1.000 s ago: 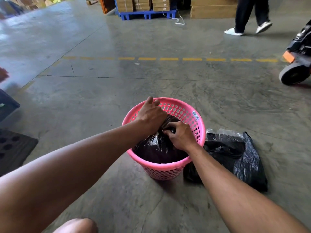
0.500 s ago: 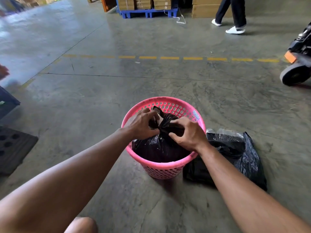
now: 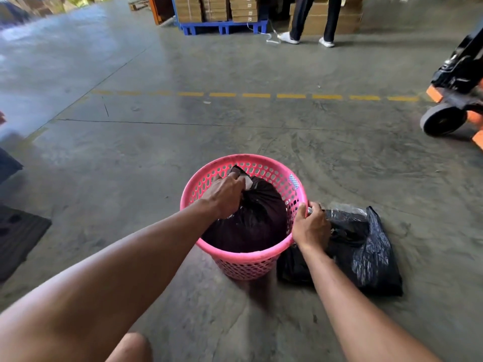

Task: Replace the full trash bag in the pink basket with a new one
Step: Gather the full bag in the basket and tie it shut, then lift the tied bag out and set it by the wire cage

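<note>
Sitting inside the pink basket (image 3: 243, 259), the full trash bag (image 3: 257, 218) is a dark, bulging bundle with its top gathered into a twisted neck toward the far rim. The left hand (image 3: 224, 194) reaches in from the near left and is closed around that gathered neck, its fingers (image 3: 235, 178) wrapped tight on the plastic, with a scrap of the bag's edge poking up just past the knuckles. The right hand (image 3: 311, 226) is on the basket's right rim, thumb on the inner side and fingers curled over the outer edge, gripping the rim. The basket stands upright on the concrete floor (image 3: 156, 152), its perforated wall showing at the near side below the bag.

Just beside the basket on the right, touching or almost touching its base, lies a second black plastic bag (image 3: 366, 252), flattened and crumpled on the floor, partly behind the right wrist. A bare knee (image 3: 130, 346) shows at the bottom edge. Farther off, a dashed yellow line (image 3: 261, 95) crosses the floor. Beyond it stand stacked cardboard boxes (image 3: 217, 7) on a blue pallet (image 3: 222, 27), and another person's legs (image 3: 311, 19) in dark trousers and white shoes. At the right edge is a wheeled orange and black pallet truck (image 3: 454, 105). A dark mat (image 3: 18, 236) lies at the left.
</note>
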Demonstrator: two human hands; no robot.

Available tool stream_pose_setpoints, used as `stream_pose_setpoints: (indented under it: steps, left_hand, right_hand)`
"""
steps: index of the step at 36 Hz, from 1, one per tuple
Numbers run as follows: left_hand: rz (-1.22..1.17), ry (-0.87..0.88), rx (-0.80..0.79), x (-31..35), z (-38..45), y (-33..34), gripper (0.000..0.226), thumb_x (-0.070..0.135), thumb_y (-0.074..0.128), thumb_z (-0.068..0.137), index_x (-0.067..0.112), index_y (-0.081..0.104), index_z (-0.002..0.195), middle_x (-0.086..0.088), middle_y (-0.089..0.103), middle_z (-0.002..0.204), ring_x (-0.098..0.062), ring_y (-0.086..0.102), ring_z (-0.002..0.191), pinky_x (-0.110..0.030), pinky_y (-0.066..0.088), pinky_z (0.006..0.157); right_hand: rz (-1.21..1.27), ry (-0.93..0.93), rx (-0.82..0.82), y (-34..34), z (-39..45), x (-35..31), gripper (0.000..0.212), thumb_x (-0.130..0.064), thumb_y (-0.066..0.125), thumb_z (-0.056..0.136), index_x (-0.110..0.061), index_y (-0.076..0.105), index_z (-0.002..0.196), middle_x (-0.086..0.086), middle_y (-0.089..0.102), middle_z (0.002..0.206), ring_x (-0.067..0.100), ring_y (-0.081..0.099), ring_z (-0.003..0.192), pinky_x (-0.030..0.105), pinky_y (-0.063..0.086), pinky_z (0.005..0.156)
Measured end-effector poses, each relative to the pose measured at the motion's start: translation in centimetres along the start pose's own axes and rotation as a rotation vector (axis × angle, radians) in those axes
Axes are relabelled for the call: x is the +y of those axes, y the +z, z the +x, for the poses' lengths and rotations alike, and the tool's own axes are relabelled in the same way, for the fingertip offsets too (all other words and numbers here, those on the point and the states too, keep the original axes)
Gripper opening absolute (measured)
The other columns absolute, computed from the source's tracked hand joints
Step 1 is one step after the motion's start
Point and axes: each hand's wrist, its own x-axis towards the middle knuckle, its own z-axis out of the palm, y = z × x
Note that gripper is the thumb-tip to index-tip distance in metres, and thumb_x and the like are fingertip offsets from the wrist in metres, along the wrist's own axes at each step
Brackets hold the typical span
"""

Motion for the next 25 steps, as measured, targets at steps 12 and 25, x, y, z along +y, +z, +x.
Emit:
stream_pose_setpoints:
  steps: [12, 25]
  left_hand:
    - [-0.039, 0.032, 0.224, 0.2, 0.8, -8.4, 0.014, 0.019, 0.05, 0.092, 0.019, 0.053, 0.106, -0.007, 0.053, 0.111, -0.041, 0.063, 0.081, -0.051, 0.055, 0.069]
    - [-0.102, -0.075, 0.429, 0.4, 0.1, -21.5, 0.015, 0.017, 0.056, 0.089, 0.019, 0.059, 0.103, -0.003, 0.058, 0.12, -0.037, 0.062, 0.097, -0.045, 0.053, 0.082]
  right_hand:
    - [-0.042, 0.003, -0.074, -0.5, -0.2, 0.4, 0.034, -0.035, 0.046, 0.1, -0.008, 0.06, 0.116, 0.027, 0.07, 0.108, 0.046, 0.065, 0.1, 0.039, 0.04, 0.072]
    - [-0.033, 0.015, -0.293, -1.8, 1.2, 0.8, 0.047, -0.046, 0.042, 0.095, -0.007, 0.059, 0.115, 0.027, 0.066, 0.118, 0.043, 0.065, 0.107, 0.046, 0.049, 0.085]
